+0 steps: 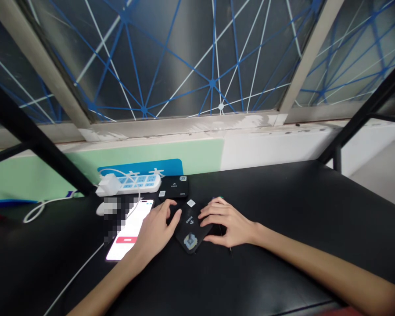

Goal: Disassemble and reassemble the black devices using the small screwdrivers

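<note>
A flat black box (186, 226) with rounded corners lies turned at an angle on the black table. It has a small white label, a pale logo and a blue-and-tan sticker. My right hand (228, 221) grips its right edge, fingers over the top and thumb low along the side. Thumb and index finger of my left hand (159, 228) are spread near the box's left edge, with nothing seen between them. A second black box (174, 188), also with stickers, lies just behind. Small dark and coloured bits beside my right hand are mostly hidden.
Left of my left hand lies a phone (131, 232) with a bright screen. Behind it are a white power strip (141, 184) with a plugged-in adapter (108, 184) and a white mouse (101, 209). A white cable (75, 276) crosses the black table (299, 210). Black metal posts (335, 136) flank the window.
</note>
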The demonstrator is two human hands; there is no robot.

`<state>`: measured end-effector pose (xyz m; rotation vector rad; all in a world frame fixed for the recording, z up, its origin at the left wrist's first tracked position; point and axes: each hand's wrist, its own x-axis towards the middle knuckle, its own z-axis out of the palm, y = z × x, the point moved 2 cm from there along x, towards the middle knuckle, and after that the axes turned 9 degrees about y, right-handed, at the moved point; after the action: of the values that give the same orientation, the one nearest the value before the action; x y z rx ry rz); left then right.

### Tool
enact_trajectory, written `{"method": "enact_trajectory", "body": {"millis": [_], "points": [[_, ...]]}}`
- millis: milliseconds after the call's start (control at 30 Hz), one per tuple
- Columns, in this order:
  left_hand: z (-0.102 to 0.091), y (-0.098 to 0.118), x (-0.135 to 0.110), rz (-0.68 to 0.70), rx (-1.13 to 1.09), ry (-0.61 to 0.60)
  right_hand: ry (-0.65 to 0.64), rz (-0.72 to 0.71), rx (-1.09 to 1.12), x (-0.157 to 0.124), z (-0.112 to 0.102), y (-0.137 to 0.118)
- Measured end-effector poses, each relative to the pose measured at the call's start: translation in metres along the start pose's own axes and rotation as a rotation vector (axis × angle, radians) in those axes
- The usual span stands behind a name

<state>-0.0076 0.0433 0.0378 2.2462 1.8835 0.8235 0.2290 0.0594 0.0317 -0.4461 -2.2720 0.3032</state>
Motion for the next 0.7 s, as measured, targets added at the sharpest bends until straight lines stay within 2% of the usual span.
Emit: {"method": "enact_trajectory", "body": {"millis": [300, 500, 700], "points": [[0.0001, -0.0023, 0.0020, -0.008, 0.049, -0.083, -0.032, 0.065, -0.043, -0.0015, -0.0027, 0.0013], [-0.0003, 0.0027, -0.0004, 0.006, 0.058, -0.178, -0.069, 0.008, -0.035, -0.0013, -0.0059, 0.0002], [0.0010, 0.0042, -0.0007, 0.030, 0.074, -0.195, -0.069, -0.053, -0.035, -0.0019, -0.0049, 0.0023]]}}
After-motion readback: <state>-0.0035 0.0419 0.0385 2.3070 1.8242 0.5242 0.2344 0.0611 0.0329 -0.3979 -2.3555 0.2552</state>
